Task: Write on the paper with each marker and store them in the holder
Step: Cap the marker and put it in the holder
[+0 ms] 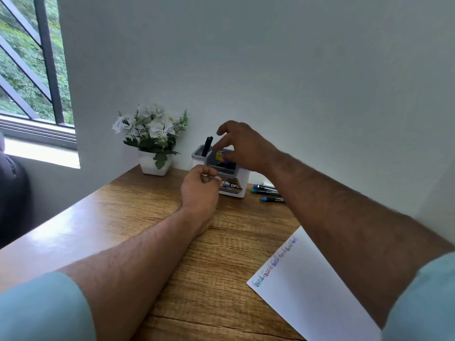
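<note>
A white and grey marker holder stands near the wall on the wooden desk. A black marker stands upright in its back compartment. My right hand hovers over the holder, its fingertips pinched on a marker with a yellow label that dips into the front compartment. My left hand rests on the desk at the holder's front left, curled into a loose fist with nothing visible in it. Three capped markers lie to the right of the holder. The white paper at lower right carries several coloured words.
A white pot of white artificial flowers stands left of the holder against the wall. A barred window is at far left. A dark object sits beyond the desk's left edge.
</note>
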The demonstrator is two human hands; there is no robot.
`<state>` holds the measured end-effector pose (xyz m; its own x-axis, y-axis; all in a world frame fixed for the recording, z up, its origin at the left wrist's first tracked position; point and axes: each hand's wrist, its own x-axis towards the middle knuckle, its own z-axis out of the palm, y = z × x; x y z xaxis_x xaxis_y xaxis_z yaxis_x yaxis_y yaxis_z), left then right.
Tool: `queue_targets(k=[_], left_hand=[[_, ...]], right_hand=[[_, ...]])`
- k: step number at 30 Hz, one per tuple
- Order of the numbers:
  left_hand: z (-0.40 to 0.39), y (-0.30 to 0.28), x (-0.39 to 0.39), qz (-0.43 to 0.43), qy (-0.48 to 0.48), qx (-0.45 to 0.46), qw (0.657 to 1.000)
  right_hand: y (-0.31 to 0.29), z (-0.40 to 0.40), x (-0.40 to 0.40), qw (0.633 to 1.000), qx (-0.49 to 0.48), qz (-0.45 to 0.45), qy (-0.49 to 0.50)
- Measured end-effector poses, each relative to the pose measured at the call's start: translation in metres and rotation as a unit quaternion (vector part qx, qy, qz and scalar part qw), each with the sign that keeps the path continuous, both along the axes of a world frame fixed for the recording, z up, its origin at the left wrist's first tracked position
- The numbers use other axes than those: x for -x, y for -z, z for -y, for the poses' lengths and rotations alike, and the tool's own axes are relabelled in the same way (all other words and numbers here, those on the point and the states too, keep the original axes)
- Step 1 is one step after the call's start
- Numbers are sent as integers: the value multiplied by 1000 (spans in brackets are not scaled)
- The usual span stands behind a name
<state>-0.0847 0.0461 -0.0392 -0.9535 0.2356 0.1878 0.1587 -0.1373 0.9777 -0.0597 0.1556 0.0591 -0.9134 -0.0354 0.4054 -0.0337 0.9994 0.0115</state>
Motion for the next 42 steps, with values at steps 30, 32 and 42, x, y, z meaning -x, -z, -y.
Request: queue_targets(k=[30,32,42], left_hand=[[0,2,-20,-323,199,259,888],[1,1,-23,-351,200,266,875],[-6,-3,-55,-412,209,189,867]], right_hand=[[54,-88,-84,905,-274,218,241],[46,-81,-91,926,-250,171,227],[61,-35,-141,875,480,-33,-49]])
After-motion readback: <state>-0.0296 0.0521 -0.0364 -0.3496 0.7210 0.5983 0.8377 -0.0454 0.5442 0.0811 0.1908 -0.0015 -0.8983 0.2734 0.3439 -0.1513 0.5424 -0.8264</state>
